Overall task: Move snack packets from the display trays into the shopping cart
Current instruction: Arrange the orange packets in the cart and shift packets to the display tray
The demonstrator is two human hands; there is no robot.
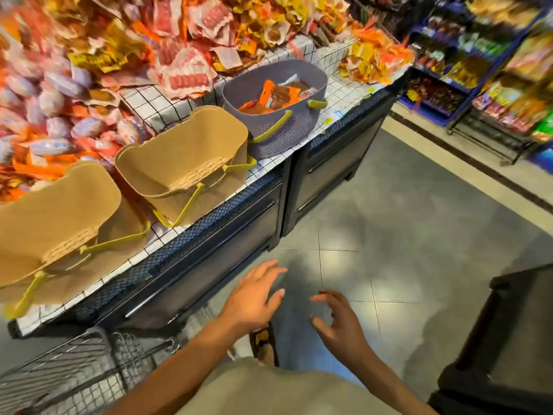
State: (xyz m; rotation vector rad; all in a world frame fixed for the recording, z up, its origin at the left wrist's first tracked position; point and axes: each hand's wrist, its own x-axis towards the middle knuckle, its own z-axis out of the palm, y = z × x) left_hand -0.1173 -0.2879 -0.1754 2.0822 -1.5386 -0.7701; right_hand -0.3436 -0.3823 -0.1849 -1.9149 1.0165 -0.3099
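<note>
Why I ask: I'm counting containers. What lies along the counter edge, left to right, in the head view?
Tan basket → second tan basket → grey basket holding snack packets → yellow-orange packet pile.

Left tan basket (54,223) and middle tan basket (185,163): matt moulded plastic, slotted bases. Grey basket (278,133): matt plastic, perforated walls. Snack packets (185,76): glossy crinkled plastic film. Shopping cart (74,369): metal wire grid. Display front edge: black mesh strip (209,223), smooth dark drawer fronts (209,265). Floor tiles (389,235): grey, semi-gloss, reflecting lights.
</note>
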